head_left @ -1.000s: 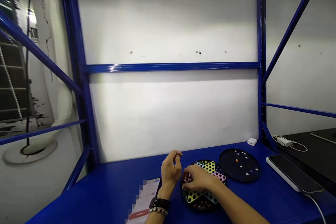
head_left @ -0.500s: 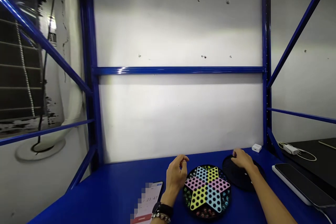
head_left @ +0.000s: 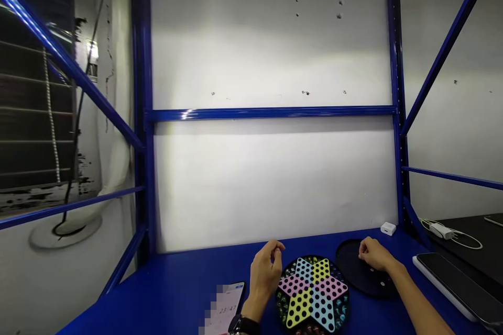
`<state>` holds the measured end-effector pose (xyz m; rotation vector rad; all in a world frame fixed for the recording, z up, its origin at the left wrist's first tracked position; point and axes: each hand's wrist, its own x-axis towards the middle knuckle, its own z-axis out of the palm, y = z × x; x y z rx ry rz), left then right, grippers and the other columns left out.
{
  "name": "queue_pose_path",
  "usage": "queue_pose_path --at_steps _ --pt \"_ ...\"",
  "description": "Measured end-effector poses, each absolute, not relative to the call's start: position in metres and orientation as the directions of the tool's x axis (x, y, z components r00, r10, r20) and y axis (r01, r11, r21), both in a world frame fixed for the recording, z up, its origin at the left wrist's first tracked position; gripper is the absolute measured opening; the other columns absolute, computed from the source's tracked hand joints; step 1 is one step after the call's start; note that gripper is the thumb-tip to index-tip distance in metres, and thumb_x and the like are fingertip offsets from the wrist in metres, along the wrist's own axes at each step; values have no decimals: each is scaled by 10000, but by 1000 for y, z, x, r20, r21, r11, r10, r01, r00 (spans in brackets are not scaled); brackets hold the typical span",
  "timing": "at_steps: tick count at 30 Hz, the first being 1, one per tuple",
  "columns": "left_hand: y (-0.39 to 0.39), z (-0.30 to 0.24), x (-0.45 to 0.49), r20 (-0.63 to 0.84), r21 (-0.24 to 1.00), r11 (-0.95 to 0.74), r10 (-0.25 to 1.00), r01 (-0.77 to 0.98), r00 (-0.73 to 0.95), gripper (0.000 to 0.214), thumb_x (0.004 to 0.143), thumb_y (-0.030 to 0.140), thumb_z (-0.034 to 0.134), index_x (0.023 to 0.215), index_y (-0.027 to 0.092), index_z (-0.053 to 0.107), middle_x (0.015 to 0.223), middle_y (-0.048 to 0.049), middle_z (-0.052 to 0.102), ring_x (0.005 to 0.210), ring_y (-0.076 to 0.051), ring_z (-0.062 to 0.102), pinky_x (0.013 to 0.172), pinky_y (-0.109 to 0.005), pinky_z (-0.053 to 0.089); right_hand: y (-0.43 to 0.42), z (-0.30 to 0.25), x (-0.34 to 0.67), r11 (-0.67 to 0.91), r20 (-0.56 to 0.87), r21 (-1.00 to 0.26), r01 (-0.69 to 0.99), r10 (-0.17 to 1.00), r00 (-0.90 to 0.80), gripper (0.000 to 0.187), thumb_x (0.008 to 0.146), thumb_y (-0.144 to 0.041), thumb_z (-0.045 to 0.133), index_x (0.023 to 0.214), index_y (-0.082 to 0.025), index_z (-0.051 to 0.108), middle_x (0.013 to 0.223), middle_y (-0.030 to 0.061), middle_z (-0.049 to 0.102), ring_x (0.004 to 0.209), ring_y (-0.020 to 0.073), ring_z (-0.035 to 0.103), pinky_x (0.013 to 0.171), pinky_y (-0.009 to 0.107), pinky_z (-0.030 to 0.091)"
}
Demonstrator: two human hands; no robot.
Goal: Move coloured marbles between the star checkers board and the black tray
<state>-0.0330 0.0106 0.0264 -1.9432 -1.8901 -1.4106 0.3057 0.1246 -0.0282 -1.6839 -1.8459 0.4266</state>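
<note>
The right hand [head_left: 375,254] sits on a round black perforated game disc [head_left: 365,275], its fingers curled down against the upper face; the grip is closed towards the disc, but whether the fingertips pinch anything cannot be told from this view. The left hand [head_left: 266,277] is raised just left of a Chinese checkers board [head_left: 312,293], its fingers loosely curled and slightly apart, with nothing visible in the grip. A black watch [head_left: 243,324] and a beaded bracelet's wrist area sit at the lower frame edge. The board lies near the front of the table [head_left: 118,314], cut off slightly by the bottom of the view, with a 6-pointed star in pink, yellow and blue and small coloured marbles [head_left: 283,306] in its dark sections. The disc lies just right of the board, close to or touching its rim. Left of the left hand, a smartphone [head_left: 228,308] shows a partly pixelated screen with a time display. Farther right, a black phone [head_left: 458,285] rests on a white base, and a small white box [head_left: 387,228] stands at the table's back edge. Blue steel shelving uprights [head_left: 143,115] rise before a white wall [head_left: 271,178].
</note>
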Motion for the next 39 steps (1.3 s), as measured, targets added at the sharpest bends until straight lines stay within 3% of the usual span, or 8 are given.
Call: queue_pose_path --at_steps 5,9,13,22,30,36,39 --pt "10 27 -33 652 515 -245 734 821 -190 284 891 301 366 747 247 604 668 4 652 593 -163 592 553 -245 408 81 -1 232 509 328 -688 518 854 -403 185 820 -211 556 795 -170 734 773 54 714 732 172 636 673 249 461" --pt "10 25 -33 665 507 -257 724 823 -184 267 876 283 374 742 244 602 670 8 657 587 -157 589 555 -241 411 40 1 160 632 352 -661 404 737 -577 161 780 -238 606 795 -187 758 805 36 713 710 151 606 637 221 435" --pt "10 24 -33 669 498 -265 723 826 -172 272 876 262 371 751 239 612 669 16 653 579 -145 578 572 -238 414 22 -3 128 655 251 -634 412 677 -692 206 756 -230 620 859 -198 796 833 27 706 699 136 594 623 210 414" --pt "9 25 -32 654 519 -255 733 816 -187 280 880 262 363 751 236 609 675 5 652 594 -156 584 573 -250 401 19 -18 128 724 267 -491 484 654 -708 191 811 -325 653 899 -302 821 1013 28 669 932 184 585 794 265 409" --pt "12 20 -35 649 510 -262 742 819 -166 289 907 268 352 768 233 604 671 5 640 584 -150 569 568 -252 383 17 9 146 651 310 -575 496 734 -604 249 811 -317 624 1014 -245 748 1077 50 630 994 195 593 896 281 420" --pt "10 24 -31 618 528 -238 766 815 -177 288 890 279 371 769 229 627 697 -3 661 630 -162 595 596 -258 397 33 16 231 557 247 -484 675 827 -505 288 778 -342 634 1038 -233 694 1097 60 646 1062 243 566 924 335 414" --pt "9 27 -28 609 530 -245 776 812 -164 301 892 284 362 783 226 637 725 -10 678 647 -167 601 610 -265 407 37 -8 280 480 211 -409 776 877 -431 197 824 -331 575 976 -243 663 1032 47 651 999 239 583 872 350 432"
